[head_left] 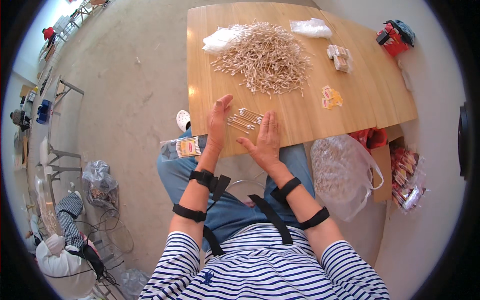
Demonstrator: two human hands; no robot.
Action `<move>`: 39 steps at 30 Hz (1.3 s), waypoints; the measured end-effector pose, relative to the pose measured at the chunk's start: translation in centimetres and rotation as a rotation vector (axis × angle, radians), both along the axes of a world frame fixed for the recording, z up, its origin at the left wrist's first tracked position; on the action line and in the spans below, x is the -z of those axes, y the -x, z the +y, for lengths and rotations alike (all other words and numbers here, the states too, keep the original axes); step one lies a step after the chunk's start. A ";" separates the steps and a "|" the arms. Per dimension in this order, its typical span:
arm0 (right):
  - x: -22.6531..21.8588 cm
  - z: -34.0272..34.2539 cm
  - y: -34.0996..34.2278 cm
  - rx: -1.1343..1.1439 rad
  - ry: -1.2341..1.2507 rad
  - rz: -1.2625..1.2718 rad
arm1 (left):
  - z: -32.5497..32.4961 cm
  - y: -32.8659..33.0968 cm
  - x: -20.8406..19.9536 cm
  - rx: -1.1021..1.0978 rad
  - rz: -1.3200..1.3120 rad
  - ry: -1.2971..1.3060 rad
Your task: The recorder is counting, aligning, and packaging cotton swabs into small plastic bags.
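Observation:
A small row of cotton swabs (pixel 245 119) lies on the wooden table (pixel 295 120) between my two hands. My left hand (pixel 218 122) stands on its edge at the left end of the row, palm turned toward the swabs, fingers stretched and holding nothing. At the right end, my right hand (pixel 266 140) is open, its fingers flat by the swab tips and its thumb spread toward me. Beyond both hands rises a big heap of loose cotton swabs (pixel 270 60). A clear packet of swabs with a yellow-and-red label (pixel 188 147) rests by my left thigh, beside my left wrist.
Clear plastic bags (pixel 311 28) lie at the table's far side. Filled packets (pixel 340 58) and small yellow-and-white cards (pixel 331 97) are to the right. Below the right edge hangs a large plastic bag of swabs (pixel 342 170), next to a cardboard box (pixel 382 172). Another person (pixel 65 260) sits lower left.

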State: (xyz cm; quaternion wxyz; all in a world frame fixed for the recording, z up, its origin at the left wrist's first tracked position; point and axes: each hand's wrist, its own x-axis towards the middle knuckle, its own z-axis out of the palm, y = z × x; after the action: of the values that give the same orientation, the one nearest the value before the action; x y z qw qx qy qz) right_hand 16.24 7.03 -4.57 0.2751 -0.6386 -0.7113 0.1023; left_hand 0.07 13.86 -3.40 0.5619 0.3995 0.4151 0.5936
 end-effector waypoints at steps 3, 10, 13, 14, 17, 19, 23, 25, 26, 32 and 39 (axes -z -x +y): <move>-0.3 0.1 0.7 0.013 0.019 -0.111 | -0.4 -1.0 1.0 -0.005 -0.047 0.034; -0.8 1.0 0.3 -0.075 0.040 -0.166 | -1.1 -2.3 0.6 0.032 0.039 -0.019; -1.0 1.2 0.0 -0.120 0.037 -0.183 | -1.6 -2.4 0.7 0.046 0.001 -0.016; -1.0 1.2 0.0 -0.139 0.033 -0.190 | -1.7 -2.4 0.7 0.053 -0.026 -0.014; -0.9 1.1 -0.4 -0.168 0.018 -0.152 | -1.6 -2.4 1.1 0.004 -0.126 0.042; -1.2 0.9 -0.8 -0.152 0.036 -0.148 | -0.8 -1.7 0.2 0.017 -0.091 0.016; -1.2 0.5 -0.7 -0.128 0.015 -0.156 | 1.1 -1.5 0.3 0.118 -0.058 -0.006; -1.4 0.7 -0.7 -0.126 0.035 -0.161 | 1.2 -2.1 0.4 0.132 -0.067 -0.008; -1.4 0.7 -0.6 -0.128 0.054 -0.166 | 1.3 -2.3 0.4 0.141 -0.075 -0.011; -1.6 0.9 -0.7 -0.205 0.023 -0.178 | 0.5 -2.1 1.1 0.202 0.041 -0.070; -1.4 1.0 -1.8 -0.347 0.025 -0.219 | -3.6 -2.5 0.9 0.120 0.008 0.001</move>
State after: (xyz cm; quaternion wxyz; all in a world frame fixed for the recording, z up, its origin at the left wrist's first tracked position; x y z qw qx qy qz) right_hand 17.99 8.06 -3.17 0.1665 -0.5173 -0.8350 0.0866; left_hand 2.57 10.26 -4.28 0.5949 0.4258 0.3930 0.5571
